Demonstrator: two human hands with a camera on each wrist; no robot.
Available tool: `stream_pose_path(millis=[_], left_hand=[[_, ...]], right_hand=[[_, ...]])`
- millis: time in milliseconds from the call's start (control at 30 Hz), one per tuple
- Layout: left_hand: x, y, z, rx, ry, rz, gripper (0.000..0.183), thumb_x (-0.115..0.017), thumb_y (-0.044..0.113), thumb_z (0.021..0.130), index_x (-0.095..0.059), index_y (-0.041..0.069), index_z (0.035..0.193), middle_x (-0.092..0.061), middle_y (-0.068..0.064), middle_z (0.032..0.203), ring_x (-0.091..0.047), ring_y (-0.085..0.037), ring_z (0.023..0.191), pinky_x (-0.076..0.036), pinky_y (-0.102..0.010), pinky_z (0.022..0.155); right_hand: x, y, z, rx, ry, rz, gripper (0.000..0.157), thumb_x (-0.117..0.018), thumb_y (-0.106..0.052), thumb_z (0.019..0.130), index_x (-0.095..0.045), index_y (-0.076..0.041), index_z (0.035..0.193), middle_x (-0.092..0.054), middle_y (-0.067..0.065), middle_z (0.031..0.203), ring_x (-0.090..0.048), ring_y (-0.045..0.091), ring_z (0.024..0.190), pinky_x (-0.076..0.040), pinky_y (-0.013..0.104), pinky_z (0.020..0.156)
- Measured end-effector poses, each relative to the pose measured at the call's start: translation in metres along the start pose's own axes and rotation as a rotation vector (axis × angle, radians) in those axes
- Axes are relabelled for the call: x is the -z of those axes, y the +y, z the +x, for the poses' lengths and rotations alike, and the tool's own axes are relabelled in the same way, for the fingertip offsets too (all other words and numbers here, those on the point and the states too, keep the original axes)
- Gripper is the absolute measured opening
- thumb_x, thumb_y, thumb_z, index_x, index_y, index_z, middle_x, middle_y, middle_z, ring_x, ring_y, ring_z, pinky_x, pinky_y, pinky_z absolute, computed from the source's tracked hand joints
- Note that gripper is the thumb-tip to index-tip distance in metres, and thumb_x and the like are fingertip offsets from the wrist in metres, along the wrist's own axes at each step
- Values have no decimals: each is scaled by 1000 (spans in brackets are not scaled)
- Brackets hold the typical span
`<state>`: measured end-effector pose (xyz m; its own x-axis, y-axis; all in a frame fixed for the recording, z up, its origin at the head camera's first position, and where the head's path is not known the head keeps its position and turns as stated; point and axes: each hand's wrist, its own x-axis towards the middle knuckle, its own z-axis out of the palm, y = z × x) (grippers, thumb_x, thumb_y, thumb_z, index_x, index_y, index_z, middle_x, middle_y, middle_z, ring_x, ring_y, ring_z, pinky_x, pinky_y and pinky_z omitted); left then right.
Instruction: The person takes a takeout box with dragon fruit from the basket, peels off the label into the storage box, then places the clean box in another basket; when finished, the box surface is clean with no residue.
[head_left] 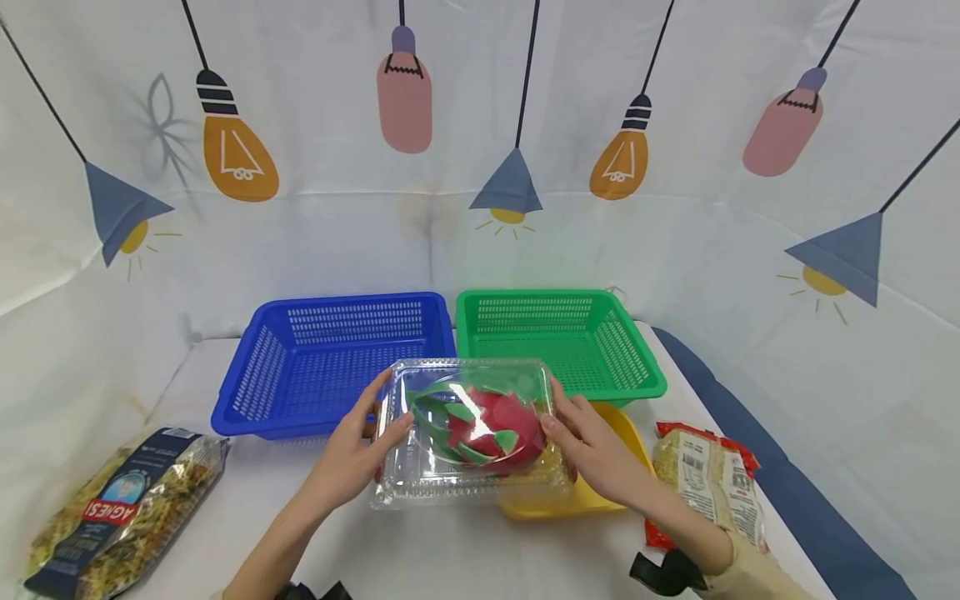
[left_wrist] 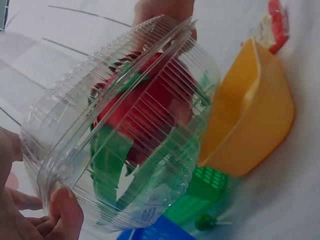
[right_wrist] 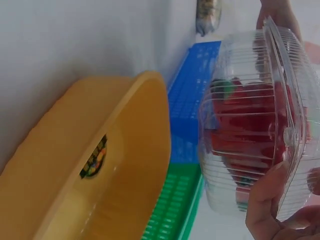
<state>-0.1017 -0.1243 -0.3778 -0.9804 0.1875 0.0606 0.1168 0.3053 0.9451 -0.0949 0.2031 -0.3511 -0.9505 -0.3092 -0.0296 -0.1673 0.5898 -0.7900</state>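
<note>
A clear plastic clamshell box point(head_left: 472, 492) is held up above the table between both hands. Inside it lies a red dragon fruit point(head_left: 498, 425) with green scales, also visible through the ribbed wall in both wrist views. My left hand point(head_left: 356, 454) grips the box's left side, thumb over the lid. On the opposite side my right hand point(head_left: 596, 450) grips it the same way. The lid looks closed along its rim. Partly hidden behind the box and right hand is a yellow basin point(left_wrist: 265, 105), with a dark printed label point(right_wrist: 94, 157) inside.
A blue basket point(head_left: 255, 375) and a green basket point(head_left: 637, 383) stand side by side at the back. At left lies an Agnesi pasta bag point(head_left: 127, 508). A red-edged packet point(head_left: 705, 479) lies at right. A lamp-patterned curtain point(head_left: 322, 242) hangs behind.
</note>
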Motion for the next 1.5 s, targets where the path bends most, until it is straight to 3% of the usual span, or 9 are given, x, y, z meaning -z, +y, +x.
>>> stream_pose_path(millis=[300, 667, 867, 933, 1033, 1100, 1167, 1267, 1500], left_hand=[[-9, 3, 21, -68, -40, 24, 69, -61, 31, 100, -25, 24, 159, -43, -11, 99, -50, -15, 51, -49, -34, 43], [-13, 14, 51, -56, -80, 65, 71, -59, 34, 101, -21, 21, 160, -48, -12, 97, -53, -18, 49, -48, -32, 46], [-17, 16, 74, -44, -88, 67, 72, -58, 37, 101, -19, 24, 160, -48, -13, 97, -55, -21, 51, -51, -33, 48], [-18, 16, 82, -43, -94, 60, 72, -58, 37, 101, -19, 24, 160, -48, -14, 99, -56, -22, 52, -52, -34, 49], [-20, 15, 93, -36, -100, 49, 73, -58, 37, 101, -18, 24, 160, -49, -14, 99, -57, -20, 52, -54, -36, 50], [-21, 15, 99, -30, -104, 42, 73, -58, 36, 101, -18, 23, 161, -50, -14, 98, -58, -19, 52, -54, -37, 51], [-22, 16, 104, -14, -109, 38, 73, -58, 36, 101, -18, 24, 161, -51, -14, 98, -58, -19, 52, -55, -38, 52], [-23, 18, 113, 14, -119, 32, 73, -58, 35, 101, -17, 24, 161, -53, -15, 99, -60, -20, 52, -56, -41, 58], [-27, 19, 131, 70, -133, 39, 73, -56, 37, 101, -16, 25, 161, -56, -16, 102, -63, -20, 55, -58, -39, 66]], right_hand=[[17, 7, 7, -19, 24, 32, 65, -47, -33, 107, -18, -11, 160, -39, 13, 101, -50, 19, 62, -51, 31, 55], [43, 10, 28, -15, 17, -37, 65, -46, -32, 107, -17, -9, 160, -44, 21, 115, -56, 27, 54, -49, 30, 58], [56, 18, 47, 17, 28, -79, 64, -46, -30, 107, -17, -5, 159, -43, 30, 131, -58, 27, 54, -55, 32, 66], [60, 21, 53, 24, 31, -105, 64, -46, -30, 108, -18, -5, 159, -50, 28, 121, -59, 25, 52, -56, 38, 79], [66, 25, 60, 32, 18, -103, 62, -45, -30, 108, -20, -5, 158, -54, 27, 129, -61, 26, 52, -52, 47, 92], [70, 27, 65, 19, 4, -79, 62, -45, -30, 108, -20, -6, 159, -50, 25, 143, -62, 26, 53, -53, 47, 93], [75, 28, 69, 7, -12, -52, 62, -45, -29, 108, -18, -6, 159, -30, 21, 160, -62, 28, 54, -56, 41, 84], [81, 29, 76, -24, -26, -27, 63, -46, -29, 108, -17, -8, 160, -21, 21, 163, -62, 28, 56, -56, 34, 71], [94, 33, 90, -73, -55, 22, 63, -47, -27, 107, -17, -6, 159, -38, 32, 151, -63, 32, 59, -58, 36, 70]])
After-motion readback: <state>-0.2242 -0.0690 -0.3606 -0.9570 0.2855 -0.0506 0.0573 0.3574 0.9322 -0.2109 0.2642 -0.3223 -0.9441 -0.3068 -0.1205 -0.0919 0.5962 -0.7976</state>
